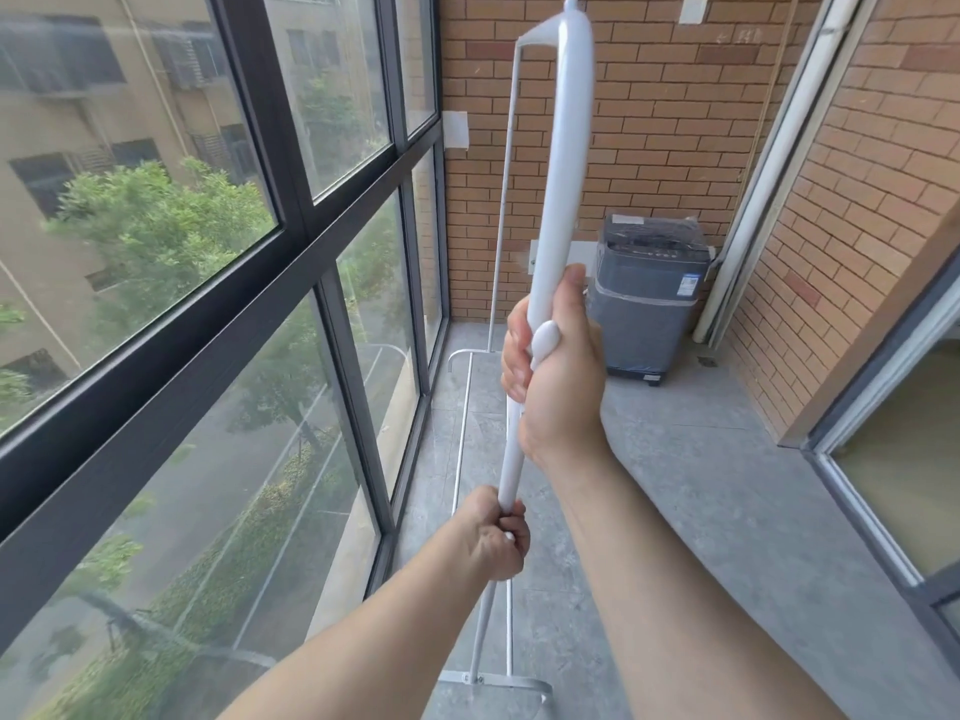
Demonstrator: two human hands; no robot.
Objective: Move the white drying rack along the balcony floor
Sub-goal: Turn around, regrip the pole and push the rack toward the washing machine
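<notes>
The white drying rack [563, 148] is a tall tube frame that stands along the window side of the balcony. Its near upright rises in front of me, and its far upright is by the brick end wall. Thin base rails run along the grey floor between the two feet. My right hand [553, 366] is wrapped around the near upright at mid height. Lower on the same post, my left hand [496, 535] grips it. The near foot shows at the bottom edge of the view.
Dark-framed glazing [332, 324] lines the left side close to the rack. A grey washing machine [647, 304] stands at the far end against the brick wall [649, 122]. A sliding door frame [883, 459] runs along the right. Grey tiled floor [701, 485] lies between.
</notes>
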